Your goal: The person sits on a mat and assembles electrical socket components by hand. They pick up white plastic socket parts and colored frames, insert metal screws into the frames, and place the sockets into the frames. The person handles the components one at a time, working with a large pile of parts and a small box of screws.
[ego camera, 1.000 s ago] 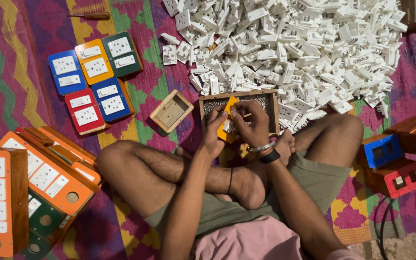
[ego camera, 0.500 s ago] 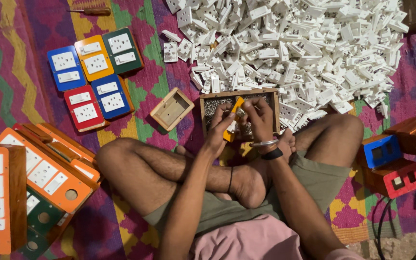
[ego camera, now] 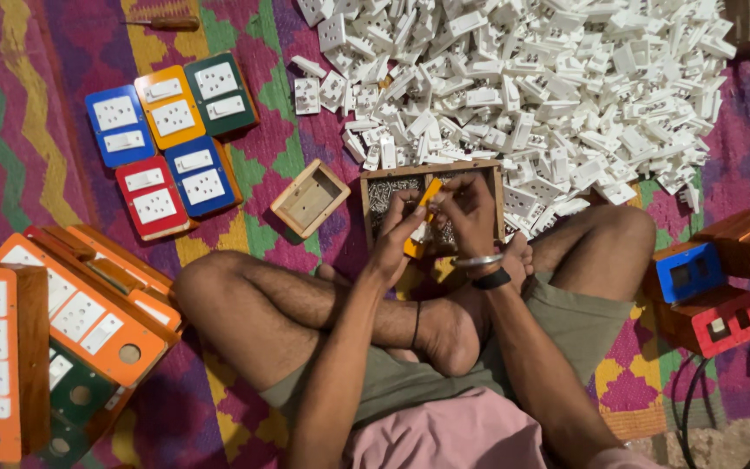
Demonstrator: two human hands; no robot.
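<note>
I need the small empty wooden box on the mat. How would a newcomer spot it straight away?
Start at the big heap of white switch parts at the top. Just below its left edge a wooden tray of screws sits before the person's hands. The empty wooden box lies immediately left of that tray: small, square, tilted like a diamond, open-topped with nothing inside, unlike the coloured switch boards further left.

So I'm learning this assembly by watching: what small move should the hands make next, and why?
Probably dip the right hand into the wooden tray of screws just beneath it. Both hands, the left hand included, pinch the small orange plate right over that tray, and the white sockets lie farther off.
</note>
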